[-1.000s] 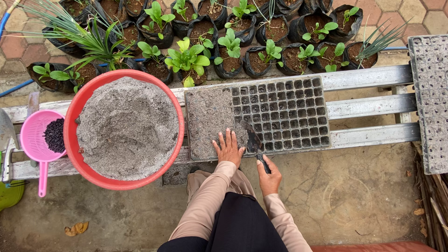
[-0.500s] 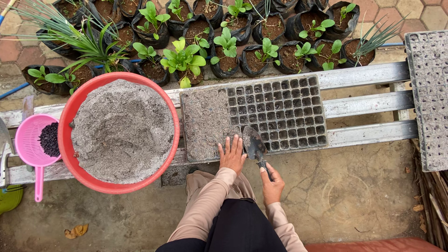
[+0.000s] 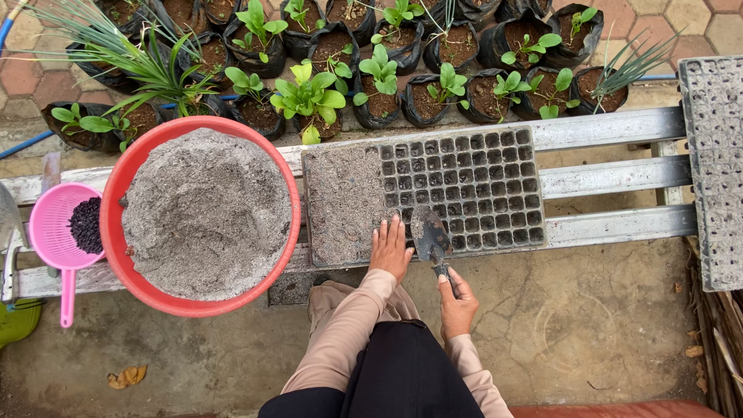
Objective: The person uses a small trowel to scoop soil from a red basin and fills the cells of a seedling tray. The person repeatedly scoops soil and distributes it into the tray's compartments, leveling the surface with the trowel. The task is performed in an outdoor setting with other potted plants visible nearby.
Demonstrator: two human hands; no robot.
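Trowel (image 3: 430,234) now further over seedling tray (image 3: 480,186), gripped by right hand (image 3: 457,303) fingers; left hand (image 3: 390,249) flat, open on tray's soil-filled part; red basin (image 3: 131,279) holds grey soil; pink scoop (image 3: 54,232) dark granules.

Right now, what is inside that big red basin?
The red basin holds a heap of grey soil mix, piled nearly to the rim. Whatever lies beneath that heap is covered.
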